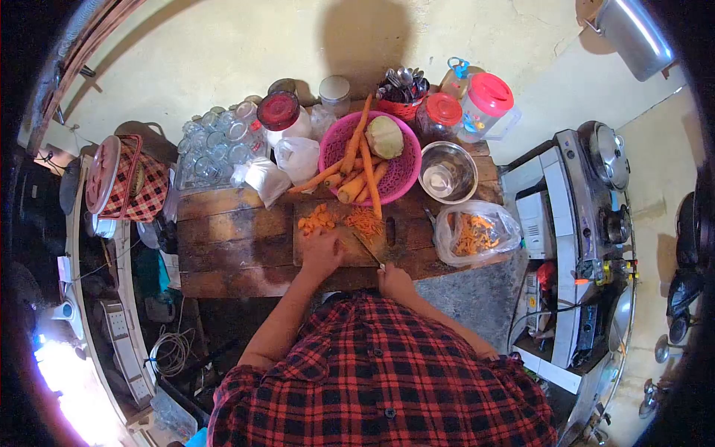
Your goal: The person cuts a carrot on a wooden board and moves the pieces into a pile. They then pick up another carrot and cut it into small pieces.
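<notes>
My right hand (396, 284) is closed around the handle of a knife (367, 249), whose blade points up and left over the wooden cutting board (350, 257). On the board's left side, my left hand (322, 255) rests with bent fingers against the near edge of some carrot slices (317, 218); whatever lies under those fingers is hidden. Thin carrot strips (364, 222) form a heap to the right of the slices. Just behind the board stands a pink plastic basket (408, 179) with several whole carrots (350, 190) and a pale green, round vegetable (385, 138).
Right of the board are a plastic bag of cut carrot (474, 235) and a steel bowl (448, 173). Glasses (216, 149) on a tray, white bags (296, 158) and red-lidded jars (279, 112) line the back. A stove (588, 179) stands at right.
</notes>
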The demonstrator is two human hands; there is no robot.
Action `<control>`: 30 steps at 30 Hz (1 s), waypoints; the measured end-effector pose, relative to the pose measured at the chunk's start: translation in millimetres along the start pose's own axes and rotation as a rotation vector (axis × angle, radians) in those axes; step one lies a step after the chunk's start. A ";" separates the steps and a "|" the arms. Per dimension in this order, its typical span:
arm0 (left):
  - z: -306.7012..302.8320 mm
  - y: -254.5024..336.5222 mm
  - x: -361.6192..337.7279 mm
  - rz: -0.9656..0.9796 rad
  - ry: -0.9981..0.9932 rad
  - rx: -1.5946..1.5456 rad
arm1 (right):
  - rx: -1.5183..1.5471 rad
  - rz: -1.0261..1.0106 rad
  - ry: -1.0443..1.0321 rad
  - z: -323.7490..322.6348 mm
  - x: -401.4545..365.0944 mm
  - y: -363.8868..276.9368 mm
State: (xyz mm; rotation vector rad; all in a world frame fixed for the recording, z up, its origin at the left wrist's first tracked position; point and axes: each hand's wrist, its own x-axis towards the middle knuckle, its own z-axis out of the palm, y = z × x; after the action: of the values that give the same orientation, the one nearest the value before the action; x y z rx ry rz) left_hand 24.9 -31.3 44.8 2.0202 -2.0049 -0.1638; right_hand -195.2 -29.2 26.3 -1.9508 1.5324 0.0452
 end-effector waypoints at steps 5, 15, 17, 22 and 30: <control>-7.8 -6.4 -3.2 -0.075 0.039 -0.059 | 0.087 -0.127 -0.069 10.0 9.1 -11.4; -12.6 -3.6 -3.8 -0.052 -0.064 -0.113 | 0.050 -0.038 -0.017 -9.4 2.6 -10.4; -20.1 4.6 -0.3 -0.071 -0.089 -0.091 | 0.065 -0.071 0.003 -11.1 1.7 -11.7; 3.1 -3.1 6.1 -0.009 -0.046 -0.114 | 0.076 -0.044 -0.008 -9.8 1.6 -10.6; 9.2 -13.7 1.7 -0.006 0.128 -0.179 | 0.032 -0.009 -0.072 -3.9 0.7 -18.1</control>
State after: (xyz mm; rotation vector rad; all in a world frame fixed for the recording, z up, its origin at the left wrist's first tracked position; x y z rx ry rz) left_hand 35.6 -34.2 32.4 1.8769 -1.8376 -0.2017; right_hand -180.5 -29.8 37.5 -1.9105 1.4687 0.0854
